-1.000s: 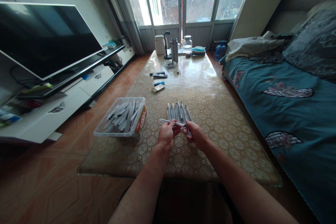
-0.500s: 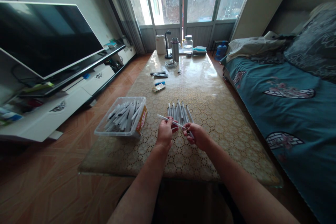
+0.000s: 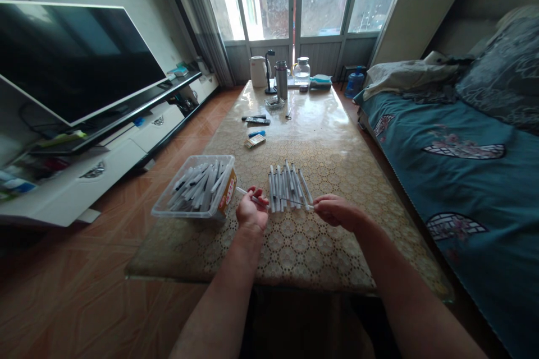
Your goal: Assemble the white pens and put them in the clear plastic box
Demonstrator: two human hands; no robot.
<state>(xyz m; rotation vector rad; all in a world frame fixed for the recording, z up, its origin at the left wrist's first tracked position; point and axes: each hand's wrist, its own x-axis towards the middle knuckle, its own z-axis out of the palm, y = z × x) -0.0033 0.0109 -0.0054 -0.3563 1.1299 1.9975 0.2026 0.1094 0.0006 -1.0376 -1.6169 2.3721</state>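
Observation:
My left hand (image 3: 252,210) is closed around a white pen barrel (image 3: 243,191), whose end sticks out to the left past the fingers. My right hand (image 3: 339,212) is pinched on a pale end piece of a thin, dark pen refill (image 3: 295,202). The refill stretches between both hands, roughly in line with the barrel; its left end is near my left fingers. Just behind it lies a row of several white pens (image 3: 286,179) side by side on the table. Left of my left hand stands a clear plastic box (image 3: 229,161) filled with many similar pens.
The long table (image 3: 295,258) has a patterned cover. Farther back are a small box (image 3: 255,141), a remote control (image 3: 257,120), a glass ashtray (image 3: 274,102), a thermos flask (image 3: 281,81) and a glass jug (image 3: 301,70). A bed (image 3: 467,179) stands on the right.
My hands have moved apart, the left one to the left with the barrel and the right one to the right. The thin refill now shows between them.

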